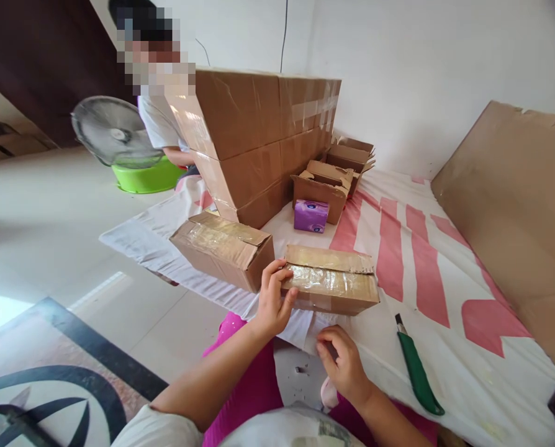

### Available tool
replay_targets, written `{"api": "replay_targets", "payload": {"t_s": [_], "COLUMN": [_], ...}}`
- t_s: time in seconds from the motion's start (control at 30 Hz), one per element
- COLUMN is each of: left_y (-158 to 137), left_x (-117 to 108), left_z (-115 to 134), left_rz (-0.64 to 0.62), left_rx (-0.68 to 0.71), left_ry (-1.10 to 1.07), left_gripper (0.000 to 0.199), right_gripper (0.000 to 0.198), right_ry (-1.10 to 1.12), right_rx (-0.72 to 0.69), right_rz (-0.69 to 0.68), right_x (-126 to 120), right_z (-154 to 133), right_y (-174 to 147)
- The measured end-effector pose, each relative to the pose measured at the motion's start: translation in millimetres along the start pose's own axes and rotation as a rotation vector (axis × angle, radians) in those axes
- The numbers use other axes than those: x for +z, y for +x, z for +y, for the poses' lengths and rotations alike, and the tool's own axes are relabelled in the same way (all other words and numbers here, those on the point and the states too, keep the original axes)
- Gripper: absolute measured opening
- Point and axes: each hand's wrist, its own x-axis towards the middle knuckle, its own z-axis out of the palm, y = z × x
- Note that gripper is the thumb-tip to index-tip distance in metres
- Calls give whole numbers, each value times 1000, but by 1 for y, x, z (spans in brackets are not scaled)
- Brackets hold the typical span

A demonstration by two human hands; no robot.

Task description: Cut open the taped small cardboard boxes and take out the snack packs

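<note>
A small brown cardboard box (336, 301) with clear tape along its top lies near the front edge of the cloth-covered table. My left hand (276, 301) grips its left end, fingers bent over the upper edge and thumb against the front side. My right hand (342, 360) is just in front of the box, apart from it, with fingers loosely curled and nothing visible in them. To the right, a green utility knife (417, 372) rests on the cloth, its dark blade end pointing away from me. Another taped box (221, 248) sits left of my left hand.
Large taped cartons (254, 143) are stacked behind the boxes. Beside them stand open cartons (321, 189) and a purple box (311, 215). A big cardboard sheet (514, 230) leans at right. A person (159, 124) sits behind the stack, near a fan (114, 131) and a green basin (144, 176).
</note>
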Motion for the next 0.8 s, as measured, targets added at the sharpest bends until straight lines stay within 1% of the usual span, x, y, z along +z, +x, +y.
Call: {"api": "replay_targets", "payload": {"t_s": [0.07,0.13,0.2,0.27,0.3,0.37,0.43,0.5,0.6,0.8], "left_y": [-2,-3,-3,-4,-5,-7,-8,-8,-8,-7], "left_x": [4,6,8,11,13,17,21,24,27,29], "left_z": [2,5,8,12,15,19,23,26,25,22], "left_rz": [18,27,24,7,-5,-32,-59,-77,-86,-96], "left_rx": [7,19,32,50,64,92,111,122,143,163], "left_ry": [-13,-17,-16,-24,-34,-54,-62,-59,-60,-54], "left_gripper": [23,23,22,23,23,22,18,15,13,13], "right_gripper": [10,16,28,43,48,50,40,30,24,14], "right_ry": [-65,-174,-326,-495,-569,-663,-661,-600,-543,-600], "right_rx": [-37,-91,-175,-257,-290,-342,-374,-374,-355,-315], "right_rz": [107,257,411,498,503,443,343,274,273,297], "right_x": [-9,-20,-32,-43,-48,-59,-68,-77,-87,-94], "right_z": [-6,-12,-16,-19,-20,-22,-24,-27,-31,-35], "right_y": [-1,1,8,19,25,37,47,54,62,75]}}
